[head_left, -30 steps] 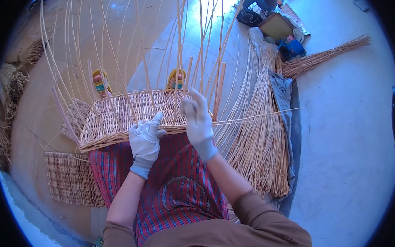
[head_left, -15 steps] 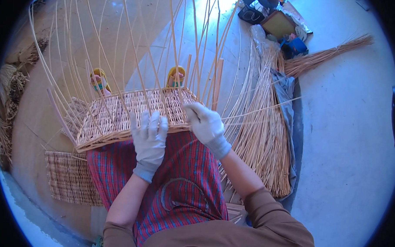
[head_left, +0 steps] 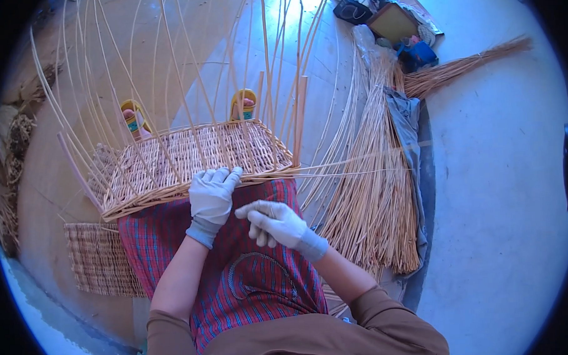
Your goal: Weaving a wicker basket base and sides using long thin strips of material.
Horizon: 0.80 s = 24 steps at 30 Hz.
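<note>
A wicker basket base (head_left: pixel 183 155) rests across my knees, with a low woven rim and long upright canes (head_left: pixel 179 68) rising from its edges. My gloved left hand (head_left: pixel 211 196) grips the rim nearest me, its fingers bent over the edge. Apart from the basket, my gloved right hand (head_left: pixel 274 223) hovers over the checked red cloth (head_left: pixel 262 269) on my lap. Its fingers are partly bent and spread, with nothing seen in them. At the basket's right corner, loose weaving canes (head_left: pixel 352 170) stick out to the right. Flat wooden stakes (head_left: pixel 299 120) stand at the corners.
To the right lies a big bundle of canes (head_left: pixel 373 212) on grey cloth (head_left: pixel 407 126). A darker bundle (head_left: pixel 468 68) lies beyond it, near a blue container (head_left: pixel 420 55). A woven mat (head_left: pixel 102 259) is on the floor at left. Yellow sandals (head_left: pixel 243 105) show past the basket.
My right hand has left the basket's near right corner and come toward my lap. My left hand's fingers have bent over the rim. The view has shifted slightly.
</note>
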### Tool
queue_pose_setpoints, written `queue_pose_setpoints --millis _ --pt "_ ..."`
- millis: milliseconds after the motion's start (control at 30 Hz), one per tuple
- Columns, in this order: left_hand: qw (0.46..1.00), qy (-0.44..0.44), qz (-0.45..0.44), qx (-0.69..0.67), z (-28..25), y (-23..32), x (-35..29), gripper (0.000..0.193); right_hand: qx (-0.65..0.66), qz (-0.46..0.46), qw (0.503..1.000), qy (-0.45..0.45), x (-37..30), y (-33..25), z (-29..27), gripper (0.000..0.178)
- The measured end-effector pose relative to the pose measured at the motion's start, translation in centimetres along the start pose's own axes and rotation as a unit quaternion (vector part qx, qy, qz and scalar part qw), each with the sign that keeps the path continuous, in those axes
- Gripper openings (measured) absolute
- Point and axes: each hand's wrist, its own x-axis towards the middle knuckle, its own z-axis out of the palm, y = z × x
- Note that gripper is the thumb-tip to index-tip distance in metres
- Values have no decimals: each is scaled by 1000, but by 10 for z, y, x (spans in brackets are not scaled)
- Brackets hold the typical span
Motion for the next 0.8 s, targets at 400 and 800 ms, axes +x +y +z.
queue_pose_setpoints --millis 400,800 --pt "999 -29 -42 9 7 18 2 50 301 -63 878 366 16 65 -73 27" --pt "995 35 -89 25 27 13 -2 50 -80 -553 783 274 105 -77 -41 42"
